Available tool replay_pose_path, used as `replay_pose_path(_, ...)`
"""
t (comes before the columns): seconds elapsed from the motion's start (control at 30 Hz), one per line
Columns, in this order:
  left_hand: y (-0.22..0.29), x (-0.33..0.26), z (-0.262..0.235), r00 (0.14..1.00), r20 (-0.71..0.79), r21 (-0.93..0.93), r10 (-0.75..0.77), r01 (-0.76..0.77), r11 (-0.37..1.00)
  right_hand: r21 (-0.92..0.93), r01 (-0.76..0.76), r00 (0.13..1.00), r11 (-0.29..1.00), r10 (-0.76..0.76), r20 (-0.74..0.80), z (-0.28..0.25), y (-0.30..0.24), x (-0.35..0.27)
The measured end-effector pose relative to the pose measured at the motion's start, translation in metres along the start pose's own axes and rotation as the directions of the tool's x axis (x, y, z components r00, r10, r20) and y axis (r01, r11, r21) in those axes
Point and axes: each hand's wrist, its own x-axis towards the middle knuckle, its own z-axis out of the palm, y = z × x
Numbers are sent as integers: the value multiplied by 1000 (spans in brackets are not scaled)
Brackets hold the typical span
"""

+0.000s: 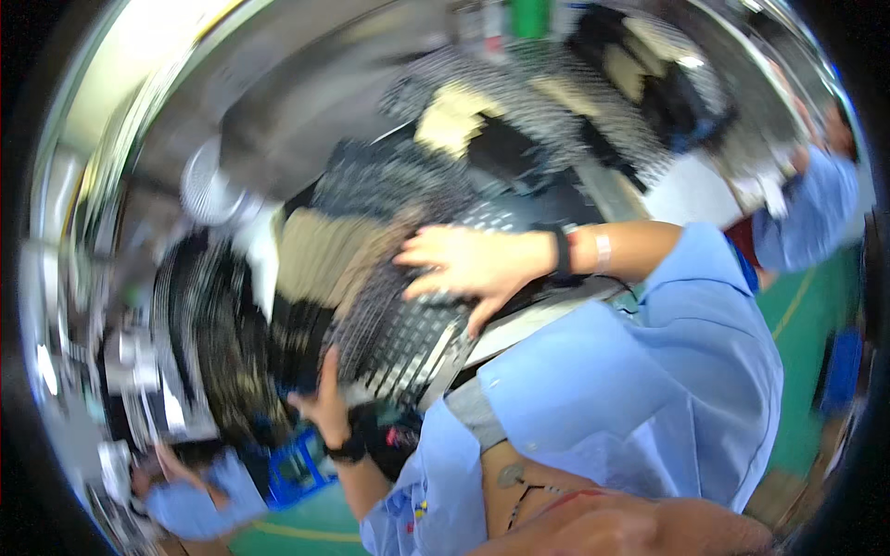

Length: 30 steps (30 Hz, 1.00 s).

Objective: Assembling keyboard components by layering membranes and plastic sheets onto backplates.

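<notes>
My right hand (473, 264) reaches out over the table with its fingers spread, above a mottled grey pile of thin pieces (371, 315). My left hand (324, 408) is at the near left end of that pile, its thumb and fingers apart. Nothing shows in either hand. Beside the pile lies a tan stack (324, 250), and farther back a dark grey heap (371, 181). Below my right hand is a dark surface with rows of light marks (417, 343). Motion blur hides what the pieces are and whether my fingers touch them.
More grey, black and cream pieces (454, 116) cover the far table, near a green cylinder (530, 18). A white round fan-like object (209, 185) stands left. Co-workers in blue sit at right (816, 204) and lower left (199, 496). A blue crate (301, 468) is on the floor.
</notes>
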Motion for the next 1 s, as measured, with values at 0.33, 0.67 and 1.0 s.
replay_pose_path(0.33, 46, 22, 25, 940, 45, 570, 339, -303, 764, -225, -99, 920, 969, 175, 351, 5, -71, 5)
replay_pose_path(0.67, 54, 7, 22, 978, 136, 607, 158, -208, 767, -200, -86, 982, 976, 49, -182, -28, 48, 107)
replay_pose_path(1.0, 46, -26, 39, 947, 191, 34, 257, -268, 963, -177, -27, 1000, 984, 27, -3, -29, 71, 131)
